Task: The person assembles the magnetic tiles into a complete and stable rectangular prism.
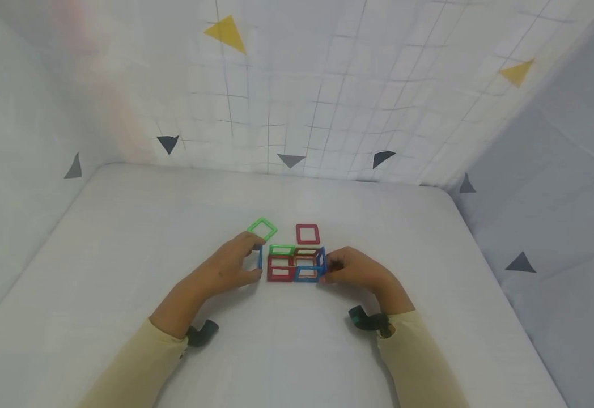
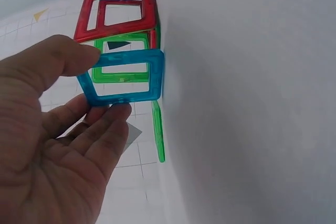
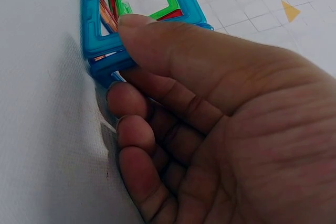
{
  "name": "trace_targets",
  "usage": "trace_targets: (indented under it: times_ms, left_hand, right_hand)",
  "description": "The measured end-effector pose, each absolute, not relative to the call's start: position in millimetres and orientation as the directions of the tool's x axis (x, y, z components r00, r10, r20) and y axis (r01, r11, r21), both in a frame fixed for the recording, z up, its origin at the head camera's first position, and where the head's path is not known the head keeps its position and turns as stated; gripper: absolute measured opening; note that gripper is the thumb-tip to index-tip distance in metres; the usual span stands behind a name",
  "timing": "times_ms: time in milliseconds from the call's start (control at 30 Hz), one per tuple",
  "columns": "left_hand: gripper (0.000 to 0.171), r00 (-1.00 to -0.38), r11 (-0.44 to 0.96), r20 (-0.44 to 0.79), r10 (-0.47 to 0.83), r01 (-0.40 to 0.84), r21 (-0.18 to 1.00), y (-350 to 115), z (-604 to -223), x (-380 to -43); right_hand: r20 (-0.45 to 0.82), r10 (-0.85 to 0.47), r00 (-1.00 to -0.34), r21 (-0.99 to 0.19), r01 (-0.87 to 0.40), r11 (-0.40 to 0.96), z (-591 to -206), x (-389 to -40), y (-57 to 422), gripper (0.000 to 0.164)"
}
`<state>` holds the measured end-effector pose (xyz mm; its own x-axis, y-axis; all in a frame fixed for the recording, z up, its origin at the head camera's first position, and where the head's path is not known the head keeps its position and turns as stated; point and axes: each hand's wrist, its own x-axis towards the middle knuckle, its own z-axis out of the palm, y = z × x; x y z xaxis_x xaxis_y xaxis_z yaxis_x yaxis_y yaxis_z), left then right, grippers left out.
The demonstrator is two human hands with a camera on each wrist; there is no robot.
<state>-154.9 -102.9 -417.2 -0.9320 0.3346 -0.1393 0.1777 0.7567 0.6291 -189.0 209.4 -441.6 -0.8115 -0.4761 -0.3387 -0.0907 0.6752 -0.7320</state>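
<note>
My left hand (image 1: 225, 265) pinches a blue square magnetic tile (image 2: 156, 77) between thumb and fingertips. That tile stands upright, a small gap away from the left end of a low box of magnetic tiles. The box's near side is a red tile (image 1: 280, 279) beside a blue tile (image 3: 92, 19). A green tile (image 2: 98, 66) and a red one form the far side, and another blue tile (image 1: 323, 259) the right end. At that right end, my right hand (image 1: 358, 270) pinches the blue corner, thumb on the front tile, other fingers curled behind.
Behind the box a loose green tile (image 1: 270, 224) lies turned at an angle, just past my left fingertips. A loose red tile (image 1: 298, 234) lies farther right. The white table (image 1: 287, 351) meets a marked white sheet (image 1: 297, 124) at the back.
</note>
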Motion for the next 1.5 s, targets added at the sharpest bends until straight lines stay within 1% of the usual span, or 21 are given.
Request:
trace_targets:
  times_ms: [367,733,967,1233,1500]
  left_hand:
    - [0.065,-0.926,0.728,-0.122,0.358,0.195,0.658,-100.5,-419.3,-157.4]
    - [0.066,-0.925,0.741,-0.134,0.356,0.193,0.643,-96.0,-419.0,-158.3]
    - [0.067,-0.920,0.725,-0.116,0.373,0.211,0.655,-95.2,-418.7,-158.2]
    - [0.077,-0.910,0.720,-0.093,0.403,0.252,0.646,-95.4,-423.1,-158.5]
    - [0.079,-0.914,0.732,-0.139,0.382,0.207,0.649,-95.9,-430.3,-159.8]
  right_hand:
    - [-0.342,-0.470,-0.814,-0.727,-0.087,0.681,-440.8,-187.9,208.6,0.016]
    - [-0.337,-0.478,-0.811,-0.739,-0.087,0.668,-441.6,-188.1,208.9,0.016]
    - [-0.333,-0.483,-0.810,-0.744,-0.089,0.662,-440.1,-188.2,208.9,0.016]
    - [-0.340,-0.489,-0.803,-0.747,-0.085,0.659,-440.0,-189.2,209.3,0.017]
    - [-0.337,-0.501,-0.797,-0.757,-0.087,0.648,-442.2,-189.9,209.5,0.019]
